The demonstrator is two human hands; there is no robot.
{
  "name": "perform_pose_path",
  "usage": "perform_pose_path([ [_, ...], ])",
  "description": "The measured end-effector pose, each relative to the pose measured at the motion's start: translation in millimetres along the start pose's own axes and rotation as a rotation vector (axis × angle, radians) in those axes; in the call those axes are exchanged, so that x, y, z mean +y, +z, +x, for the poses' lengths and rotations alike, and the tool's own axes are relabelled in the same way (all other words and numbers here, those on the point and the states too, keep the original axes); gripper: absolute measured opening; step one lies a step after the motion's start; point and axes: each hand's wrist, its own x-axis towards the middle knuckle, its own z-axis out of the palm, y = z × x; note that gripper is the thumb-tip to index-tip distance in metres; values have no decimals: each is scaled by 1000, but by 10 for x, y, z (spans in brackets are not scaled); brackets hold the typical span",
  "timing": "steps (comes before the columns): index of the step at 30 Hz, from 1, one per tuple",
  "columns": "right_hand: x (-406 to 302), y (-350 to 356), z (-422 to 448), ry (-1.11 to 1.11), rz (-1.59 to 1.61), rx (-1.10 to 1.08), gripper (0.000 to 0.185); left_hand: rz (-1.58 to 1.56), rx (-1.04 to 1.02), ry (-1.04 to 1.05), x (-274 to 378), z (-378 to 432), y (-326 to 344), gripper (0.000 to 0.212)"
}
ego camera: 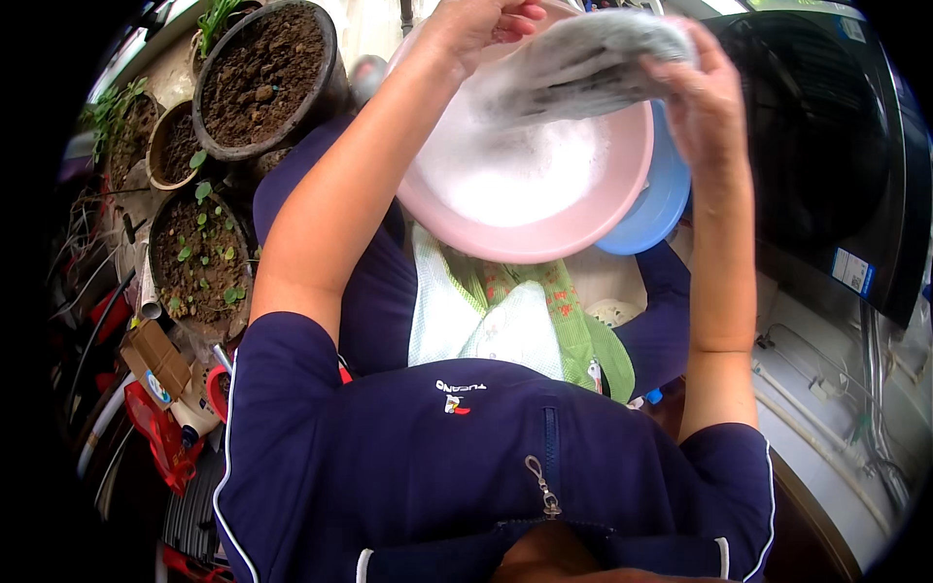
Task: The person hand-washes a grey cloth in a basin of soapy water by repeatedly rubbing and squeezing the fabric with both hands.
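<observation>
My right hand (700, 95) grips one end of a wet, grey-white cloth (598, 69), raised over a pink plastic basin (525, 244). The cloth is blurred and hangs toward the left. White suds (517, 182) cover the water in the basin. At the top edge of the view is my left hand (503, 25), fingers curled, beside the cloth and apparently apart from it. Whether anything lies in its palm is hidden. A blue plastic basin (649, 218) sits partly beneath the pink one on its right. Green and white patterned fabric (525, 328) drapes between my legs.
On the left stand a large black pot of soil (262, 80), a smaller pot (175, 146) and a planter with seedlings (200, 262). A cardboard box (154, 357) lies among clutter below them. A black glossy appliance (816, 146) stands close on the right, above pipes (816, 430).
</observation>
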Motion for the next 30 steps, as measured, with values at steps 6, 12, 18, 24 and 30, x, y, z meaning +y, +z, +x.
perform_pose_path([
  [6,-569,291,-39,-174,45,55,45,-21,-9,-44,-53,83,-77,20],
  [12,61,314,29,-92,-873,-201,44,-50,-27,-37,-83,46,-112,19],
  [18,1662,415,-323,331,-1306,-436,62,14,-18,-40,25,-49,30,19],
  [24,2251,529,-737,108,-1577,-313,55,16,1,-83,-33,-38,36,18],
  [30,1458,9,-115,378,-734,-463,50,265,-66,-46,93,-117,197,26],
])
